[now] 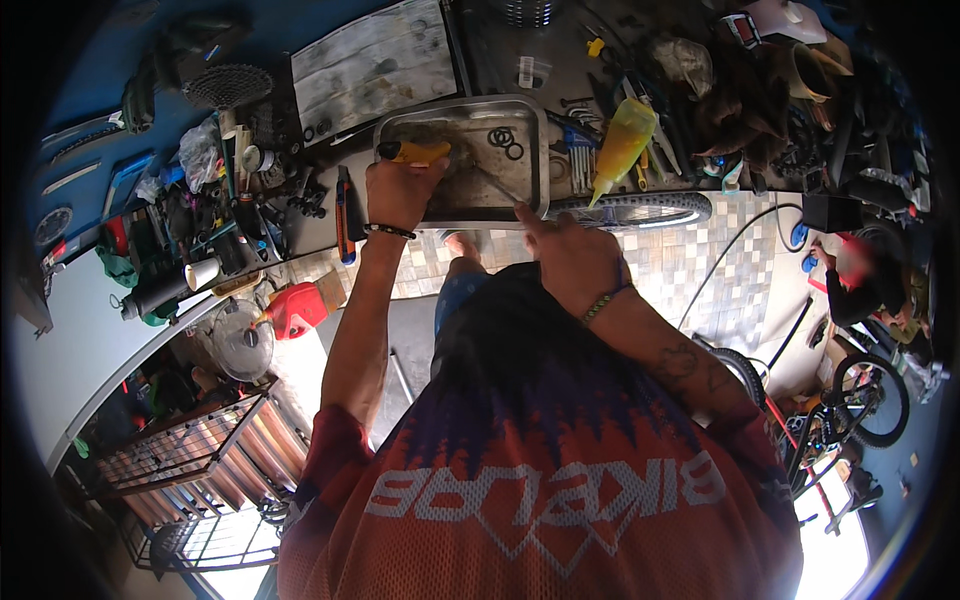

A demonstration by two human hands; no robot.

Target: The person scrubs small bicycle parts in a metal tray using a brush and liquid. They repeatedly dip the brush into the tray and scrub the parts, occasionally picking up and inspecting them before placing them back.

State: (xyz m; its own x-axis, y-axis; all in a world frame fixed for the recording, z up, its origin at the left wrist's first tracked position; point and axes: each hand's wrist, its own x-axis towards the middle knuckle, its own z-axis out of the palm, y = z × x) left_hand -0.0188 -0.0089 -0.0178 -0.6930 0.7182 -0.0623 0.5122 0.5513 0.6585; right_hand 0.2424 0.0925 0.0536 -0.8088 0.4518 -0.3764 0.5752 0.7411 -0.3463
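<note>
Over a metal tray (542,150) at upper centre, a worker's left hand (398,192) grips a yellow handle (422,152); the right hand (577,262) seems to touch a thin rod (494,183), its grip impossible to tell. Work appears under way, black rings (504,141) lying loose inside; what remains is unclear. Raised rims hem the hands, a yellow bottle (626,138) crowds the right, an orange tool (346,215) the left; room lies between handle and rings.

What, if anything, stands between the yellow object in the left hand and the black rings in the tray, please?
Nothing visible does: between the yellow object and the black rings, only the stained tray shows.
</note>
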